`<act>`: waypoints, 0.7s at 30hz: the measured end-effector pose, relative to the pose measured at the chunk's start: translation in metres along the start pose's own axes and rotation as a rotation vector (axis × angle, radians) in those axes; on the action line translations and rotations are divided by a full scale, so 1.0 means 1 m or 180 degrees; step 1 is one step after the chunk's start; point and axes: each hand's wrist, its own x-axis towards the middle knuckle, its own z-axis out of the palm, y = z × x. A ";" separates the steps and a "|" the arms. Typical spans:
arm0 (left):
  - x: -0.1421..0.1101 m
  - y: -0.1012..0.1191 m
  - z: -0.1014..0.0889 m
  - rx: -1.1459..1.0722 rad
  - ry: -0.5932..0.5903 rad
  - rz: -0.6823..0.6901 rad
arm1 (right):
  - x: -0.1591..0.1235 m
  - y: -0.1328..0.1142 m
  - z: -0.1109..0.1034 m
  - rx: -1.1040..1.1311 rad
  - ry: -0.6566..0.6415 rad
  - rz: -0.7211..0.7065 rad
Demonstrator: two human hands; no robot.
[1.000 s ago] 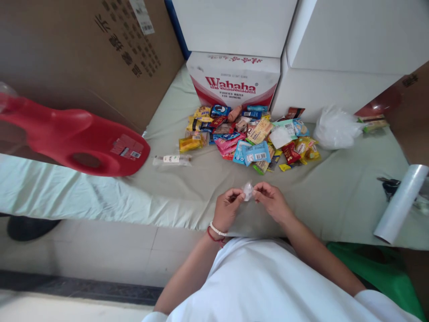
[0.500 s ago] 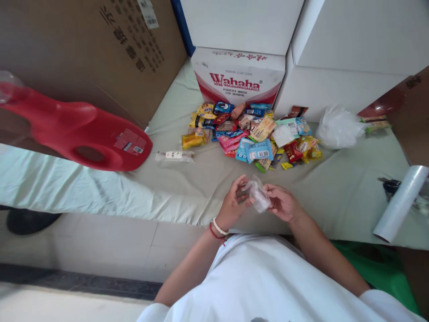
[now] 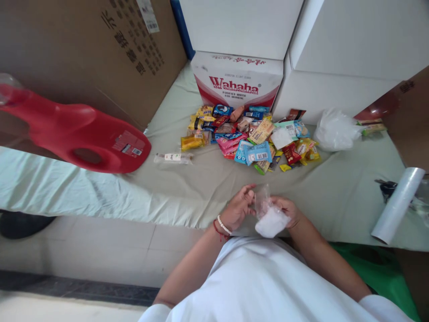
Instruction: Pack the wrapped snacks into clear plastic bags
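A small clear plastic bag (image 3: 269, 216) hangs between both hands near the front edge of the cloth-covered surface (image 3: 167, 188). My left hand (image 3: 238, 209) pinches its upper left edge with thumb and fingers. My right hand (image 3: 288, 210) grips the other side, partly hidden behind the bag. The bag is spread out and looks whitish at the bottom. A pile of colourful snack packets (image 3: 250, 138) lies on the cloth beyond the hands.
A red plastic jug (image 3: 77, 134) lies on its side at the left. A single clear packet (image 3: 172, 158) lies beside it. A Wahaha box (image 3: 236, 80), a brown cardboard box (image 3: 100, 49) and white boxes (image 3: 348, 49) stand behind. A crumpled white bag (image 3: 335, 129) and a film roll (image 3: 397, 205) lie right.
The small crumpled bag pinched between both hands has been pulled out into a larger, spread-open bag. Both hands have come a little nearer to my body.
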 end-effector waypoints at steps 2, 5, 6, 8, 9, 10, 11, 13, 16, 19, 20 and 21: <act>0.000 0.001 0.004 0.0366 0.0129 0.0178 | -0.002 -0.001 -0.002 0.0124 -0.0102 0.0058; -0.001 0.007 0.005 0.0954 0.0719 0.0834 | -0.007 -0.006 -0.001 0.0037 -0.0023 -0.0115; -0.001 0.011 0.004 0.1055 0.0893 0.0998 | -0.010 -0.009 -0.001 -0.0090 -0.0028 -0.0186; -0.001 0.019 -0.004 0.1098 0.1128 0.1170 | -0.019 -0.013 -0.003 -0.0557 -0.0196 -0.0155; -0.001 0.024 -0.009 0.1039 0.1238 0.1222 | -0.025 -0.014 -0.008 -0.0870 -0.0300 -0.0073; 0.000 0.029 -0.016 0.0951 0.1378 0.1281 | -0.031 -0.015 -0.014 -0.1221 -0.0382 0.0031; 0.001 0.033 -0.023 0.0865 0.1538 0.1351 | -0.039 -0.016 -0.023 -0.1576 -0.0431 0.0134; 0.002 0.039 -0.035 0.0744 0.1772 0.1472 | -0.055 -0.020 -0.044 -0.2197 -0.0349 0.0246; 0.003 0.040 -0.042 0.0729 0.1704 0.1471 | -0.071 -0.033 -0.065 -0.2772 0.0356 0.0156; 0.003 0.032 -0.033 0.0725 0.1491 0.1362 | -0.060 -0.050 -0.051 -0.2781 0.1191 -0.0429; 0.003 0.029 -0.029 0.0746 0.1460 0.1334 | -0.049 -0.054 -0.039 -0.2735 0.1313 -0.0700; 0.003 0.027 -0.025 0.0785 0.1444 0.1313 | -0.036 -0.057 -0.026 -0.2698 0.1349 -0.0975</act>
